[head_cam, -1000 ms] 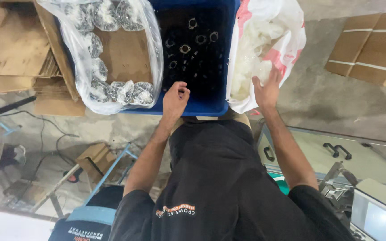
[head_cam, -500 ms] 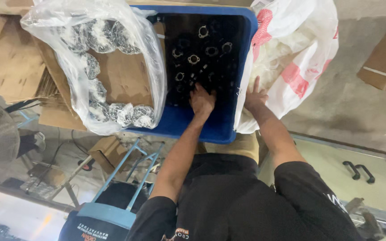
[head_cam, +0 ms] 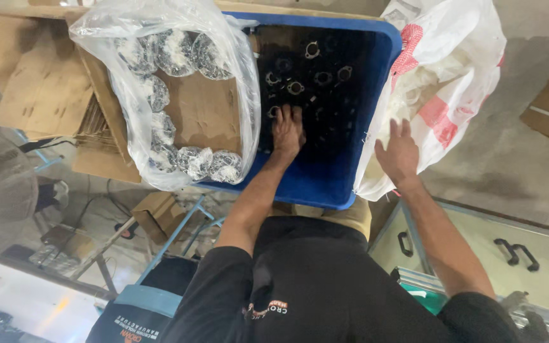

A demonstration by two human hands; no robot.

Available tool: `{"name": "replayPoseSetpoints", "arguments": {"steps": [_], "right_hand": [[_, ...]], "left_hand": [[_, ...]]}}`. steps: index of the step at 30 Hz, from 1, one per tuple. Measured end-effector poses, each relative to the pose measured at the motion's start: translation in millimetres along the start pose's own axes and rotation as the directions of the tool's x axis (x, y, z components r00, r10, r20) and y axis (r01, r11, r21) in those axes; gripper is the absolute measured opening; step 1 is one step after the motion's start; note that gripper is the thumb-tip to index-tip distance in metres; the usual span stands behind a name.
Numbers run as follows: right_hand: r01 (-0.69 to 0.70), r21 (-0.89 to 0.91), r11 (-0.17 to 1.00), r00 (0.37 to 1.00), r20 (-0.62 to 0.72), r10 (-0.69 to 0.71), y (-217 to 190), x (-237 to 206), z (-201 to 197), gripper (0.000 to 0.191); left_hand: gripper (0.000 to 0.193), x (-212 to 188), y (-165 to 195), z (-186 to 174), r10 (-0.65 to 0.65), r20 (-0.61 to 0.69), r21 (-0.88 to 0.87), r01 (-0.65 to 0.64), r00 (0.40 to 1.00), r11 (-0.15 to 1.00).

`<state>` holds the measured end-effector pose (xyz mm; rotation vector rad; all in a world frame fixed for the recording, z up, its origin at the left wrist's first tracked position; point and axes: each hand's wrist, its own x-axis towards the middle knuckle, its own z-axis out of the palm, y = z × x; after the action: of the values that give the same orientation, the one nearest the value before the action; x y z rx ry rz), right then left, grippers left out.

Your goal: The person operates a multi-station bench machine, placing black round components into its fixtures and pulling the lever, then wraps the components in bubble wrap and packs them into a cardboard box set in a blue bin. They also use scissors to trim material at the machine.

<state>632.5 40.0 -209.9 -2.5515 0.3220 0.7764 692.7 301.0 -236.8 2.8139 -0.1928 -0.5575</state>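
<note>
Since the earlier frame the left hand (head_cam: 287, 130) has pushed deeper into the blue crate (head_cam: 325, 184), and the right hand (head_cam: 398, 152) has lifted off the crate's edge onto the white plastic bag (head_cam: 446, 95) just right of the crate. The left hand now lies palm down among the small metal rings (head_cam: 295, 87) on the crate's dark floor, fingers bent over them; whether they are clamped on a ring cannot be made out, since the fingertips sit in shadow. The right hand is spread flat, fingers apart, pressing the bag's side and gripping nothing.

Most of the crate's inside is too dark to read, and only a few rings catch light. The bag's contents are pale and blurred behind the plastic, with red print patches on it. Left of the crate, a cardboard box (head_cam: 204, 108) lined with a clear plastic bag (head_cam: 141, 38) holds wrapped round parts (head_cam: 192, 162) along its edges. Below the crate lies a grey concrete floor (head_cam: 509, 165), with flattened cartons at the far right, cut off.
</note>
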Motion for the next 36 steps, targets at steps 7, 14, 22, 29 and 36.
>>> {"name": "replayPoseSetpoints", "arguments": {"steps": [7,14,22,29,36], "right_hand": [[0.365,0.228,0.903,0.86,-0.454,-0.233,-70,-75,-80,0.016],[0.184,-0.137,0.973,0.968,0.197,-0.155,-197,-5,0,0.061],[0.043,-0.248,0.968,0.96,0.278,0.029,-208,16,7,0.063],[0.156,-0.019,0.988,0.987,-0.025,-0.156,-201,58,-11,0.041],[0.663,-0.452,0.597,0.748,0.436,-0.5,-201,85,34,0.03]], "left_hand": [[0.066,24,-8,12,-0.076,0.07,0.157,0.064,0.995,0.986],[0.071,21,-18,-19,-0.162,0.197,-0.026,0.171,0.967,0.985],[0.069,-4,-33,-67,-0.178,-0.312,-0.387,0.046,0.933,0.921],[0.064,-62,-46,-56,-0.344,0.342,-0.875,0.43,0.875,0.223],[0.058,-157,-65,-91,0.205,0.495,-0.536,0.482,0.844,-0.693]]}}
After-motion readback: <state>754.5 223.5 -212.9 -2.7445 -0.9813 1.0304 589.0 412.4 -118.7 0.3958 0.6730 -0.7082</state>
